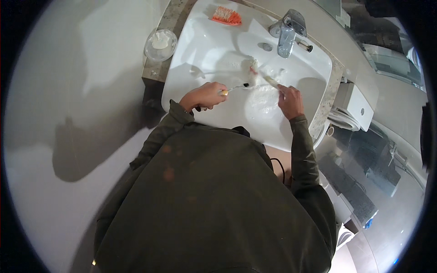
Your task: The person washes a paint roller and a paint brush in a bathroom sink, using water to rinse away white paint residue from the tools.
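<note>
In the head view, the only view here, the work at the white ceramic basin (186,50) looks part-way along: both tools are in the person's 2 hands over the bowl, and nothing suggests a finish. How much is left cannot be told, though the white wet residue (264,98) across the near middle of the basin suggests some has been done. The left hand (207,95) is closed around the yellow-orange handle (224,92) of a tool with a thin metal rod (236,87), which points right and ends in a black tip (246,85). Just beyond that tip, near the basin's middle, lies a whitish, fluffy-looking piece (253,68). It appears wet, ragged at its edges and marked with a pink-red patch; whether it joins the rod cannot be made out. The right hand (290,101) grips a narrow, pale cream tool (271,82), its blurred end angled far and left, close to the piece. At the far side stand a chrome faucet (287,41) on the right and, on the left, an orange brush with white bristles (227,16). A round, clear plastic container (160,56) holding white matter (160,40) sits left of the basin.
</note>
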### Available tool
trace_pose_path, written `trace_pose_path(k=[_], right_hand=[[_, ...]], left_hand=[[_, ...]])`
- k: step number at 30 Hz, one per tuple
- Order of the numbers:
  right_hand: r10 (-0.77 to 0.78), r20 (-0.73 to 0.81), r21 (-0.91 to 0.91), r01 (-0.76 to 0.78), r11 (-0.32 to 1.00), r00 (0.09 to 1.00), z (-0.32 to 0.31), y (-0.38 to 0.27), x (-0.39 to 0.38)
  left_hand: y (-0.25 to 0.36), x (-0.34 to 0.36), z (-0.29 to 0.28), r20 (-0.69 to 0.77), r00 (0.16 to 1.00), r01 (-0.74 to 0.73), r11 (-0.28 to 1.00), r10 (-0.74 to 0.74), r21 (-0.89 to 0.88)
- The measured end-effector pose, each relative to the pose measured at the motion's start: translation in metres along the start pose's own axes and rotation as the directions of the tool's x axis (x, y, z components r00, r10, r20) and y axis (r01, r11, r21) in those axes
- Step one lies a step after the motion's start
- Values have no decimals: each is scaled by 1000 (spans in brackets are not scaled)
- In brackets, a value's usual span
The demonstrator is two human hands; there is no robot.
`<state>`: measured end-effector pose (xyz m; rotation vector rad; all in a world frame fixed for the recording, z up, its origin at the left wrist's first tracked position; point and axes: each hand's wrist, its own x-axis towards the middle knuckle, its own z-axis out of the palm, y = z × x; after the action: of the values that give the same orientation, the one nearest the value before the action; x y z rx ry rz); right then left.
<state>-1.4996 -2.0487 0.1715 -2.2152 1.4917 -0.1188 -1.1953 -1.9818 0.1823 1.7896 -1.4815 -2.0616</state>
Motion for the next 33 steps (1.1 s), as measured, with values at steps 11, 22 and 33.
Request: trace_pose_path(k=[11, 22, 33], right_hand=[[-9, 27, 60, 7, 998, 1000, 9, -8, 8], [-98, 55, -37, 100, 994, 994, 21, -9, 15], [-130, 48, -28, 132, 991, 990, -1, -10, 29]], left_hand=[[0, 8, -6, -63, 998, -37, 996, 32, -87], [-2, 9, -4, -45, 999, 1, 997, -5, -77], [-6, 13, -1, -58, 998, -35, 997, 31, -74]])
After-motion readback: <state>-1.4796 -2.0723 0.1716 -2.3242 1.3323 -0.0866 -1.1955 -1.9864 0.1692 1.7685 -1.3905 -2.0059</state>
